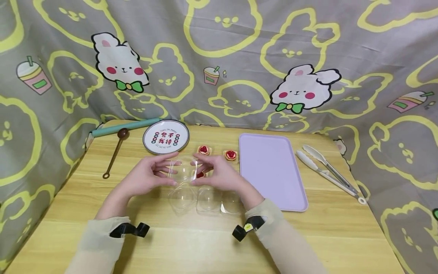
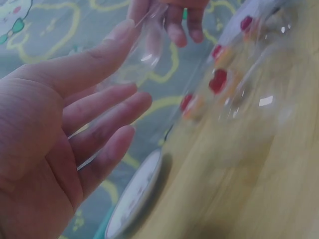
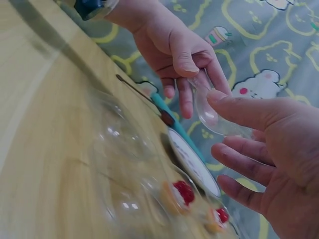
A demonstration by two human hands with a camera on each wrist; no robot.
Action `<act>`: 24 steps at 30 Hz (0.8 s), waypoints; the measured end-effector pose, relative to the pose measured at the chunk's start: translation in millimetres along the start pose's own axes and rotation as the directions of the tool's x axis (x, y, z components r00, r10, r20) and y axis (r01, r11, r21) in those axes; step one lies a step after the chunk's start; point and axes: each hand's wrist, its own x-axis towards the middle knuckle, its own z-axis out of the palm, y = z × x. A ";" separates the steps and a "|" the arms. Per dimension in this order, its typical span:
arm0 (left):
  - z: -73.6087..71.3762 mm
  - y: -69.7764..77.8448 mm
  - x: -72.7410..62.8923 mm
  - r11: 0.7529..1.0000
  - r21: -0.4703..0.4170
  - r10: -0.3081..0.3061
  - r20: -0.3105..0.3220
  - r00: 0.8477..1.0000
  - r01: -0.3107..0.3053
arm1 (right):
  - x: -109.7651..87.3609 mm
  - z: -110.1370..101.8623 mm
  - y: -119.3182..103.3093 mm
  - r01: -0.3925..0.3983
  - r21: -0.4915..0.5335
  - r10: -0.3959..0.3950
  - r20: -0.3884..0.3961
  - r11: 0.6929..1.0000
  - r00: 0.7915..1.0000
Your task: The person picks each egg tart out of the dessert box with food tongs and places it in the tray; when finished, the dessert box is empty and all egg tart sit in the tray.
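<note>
Both hands hold up one clear plastic dome lid [image 1: 184, 169] over the table, pinching it by opposite edges. My left hand [image 1: 145, 173] grips its left side between thumb and fingers; the lower fingers are spread in the left wrist view. On the opposite edge, my right hand [image 1: 220, 173] pinches it the same way. Below the hands lie clear plastic containers [image 1: 208, 198] with rounded compartments. Small tarts with red tops stand beyond, one tart [image 1: 203, 150] near the plate and another tart [image 1: 230, 155] by the tray. A further tart [image 1: 200, 175] is partly hidden by my right hand.
A lilac tray [image 1: 270, 171] lies to the right, with tongs [image 1: 330, 173] beyond it. At the back left are a white plate [image 1: 165, 144], a teal rolling pin [image 1: 126, 126] and a brown wooden spoon [image 1: 116, 154]. A patterned curtain [image 1: 239, 68] hangs behind the table.
</note>
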 end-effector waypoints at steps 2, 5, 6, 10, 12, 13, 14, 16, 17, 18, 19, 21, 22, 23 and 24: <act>-5.5 -3.3 -4.7 1.000 0.007 -0.010 -0.002 1.000 0.010 | 5.0 5.9 -0.4 -0.007 -0.003 0.007 0.005 1.000 1.000; -14.3 -9.8 -11.8 1.000 0.007 -0.019 -0.003 1.000 0.019 | 12.6 14.6 -1.5 -0.021 -0.035 0.021 0.016 0.999 1.000; -17.2 -12.5 -14.1 1.000 0.003 -0.017 0.000 1.000 0.017 | 15.3 17.6 -2.1 -0.026 -0.052 0.027 0.020 0.998 0.999; -28.5 -24.4 -22.7 1.000 -0.013 -0.012 0.011 1.000 0.013 | 26.9 30.3 -3.7 -0.044 -0.148 0.052 0.046 0.988 0.998; -33.6 -29.7 -27.3 1.000 -0.018 -0.016 0.013 1.000 0.017 | 32.7 37.4 -4.1 -0.048 -0.206 0.061 0.058 0.977 0.996; -35.9 -32.3 -29.5 1.000 -0.022 -0.021 0.014 1.000 0.021 | 35.5 41.1 -3.7 -0.044 -0.238 0.061 0.064 0.970 0.996; -38.0 -35.0 -31.6 0.999 -0.029 -0.026 0.016 1.000 0.026 | 38.1 44.6 -3.7 -0.039 -0.271 0.060 0.071 0.962 0.996; -41.6 -40.7 -35.9 0.998 -0.047 -0.043 0.017 0.999 0.044 | 42.8 52.1 -2.4 -0.029 -0.331 0.060 0.083 0.943 0.995; -43.0 -43.3 -37.9 0.997 -0.055 -0.053 0.020 0.998 0.054 | 45.0 55.8 -1.2 -0.021 -0.360 0.056 0.087 0.933 0.995; -44.0 -46.1 -39.7 0.996 -0.059 -0.063 0.024 0.998 0.064 | 47.0 59.6 0.0 -0.014 -0.396 0.055 0.092 0.918 0.994; -44.9 -48.9 -41.4 0.995 -0.063 -0.073 0.030 0.997 0.075 | 48.5 63.2 0.5 -0.007 -0.429 0.054 0.098 0.903 0.994; -45.9 -54.2 -44.8 0.995 -0.054 -0.086 0.037 0.996 0.088 | 51.2 70.4 2.6 0.003 -0.494 0.057 0.107 0.869 0.993; -46.1 -56.4 -46.4 0.995 -0.046 -0.091 0.041 0.995 0.092 | 52.3 73.6 3.2 0.008 -0.528 0.060 0.111 0.849 0.992; -46.2 -58.5 -48.0 0.995 -0.036 -0.095 0.046 0.994 0.096 | 53.0 76.6 3.5 0.012 -0.563 0.064 0.115 0.827 0.991; -46.1 -60.4 -49.6 0.995 -0.026 -0.097 0.048 0.994 0.098 | 53.5 79.3 3.3 0.014 -0.596 0.071 0.119 0.803 0.990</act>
